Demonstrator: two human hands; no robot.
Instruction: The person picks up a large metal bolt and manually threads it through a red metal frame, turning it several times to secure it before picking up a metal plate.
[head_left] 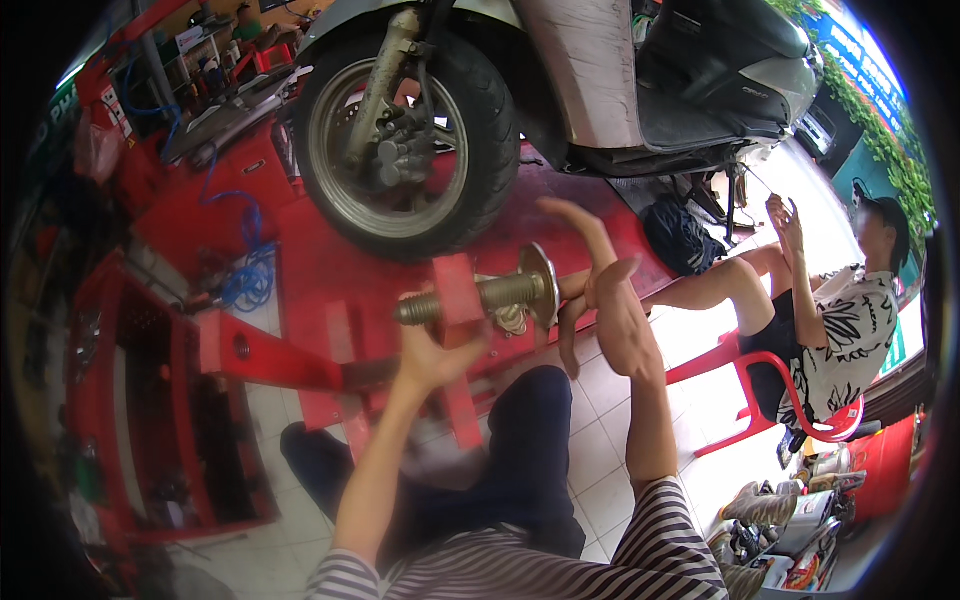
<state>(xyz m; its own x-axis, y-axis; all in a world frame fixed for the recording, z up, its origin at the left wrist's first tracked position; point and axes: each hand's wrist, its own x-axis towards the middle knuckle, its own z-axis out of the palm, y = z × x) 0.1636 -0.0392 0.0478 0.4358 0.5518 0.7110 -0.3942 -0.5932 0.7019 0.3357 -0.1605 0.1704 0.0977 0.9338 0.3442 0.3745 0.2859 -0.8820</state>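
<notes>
Left hand (432, 352) grips the threaded bolt (470, 298); right hand (600, 300) open beside its washer (541, 283).

A threaded bolt (470, 297) lies crosswise between the two hands, with the left hand (432, 352) under its left end and the right hand (592, 290) at its right end, beside a washer (541, 284). Behind them a scooter wheel (405, 130) stands on a lift platform (330, 270). A seated person (830, 320) is at the right, on a chair (790, 395).

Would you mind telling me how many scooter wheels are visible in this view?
1. A single scooter wheel sits on the red lift platform, above the threaded bolt that the left hand holds. The rear wheel may be hidden behind the scooter body.
</notes>
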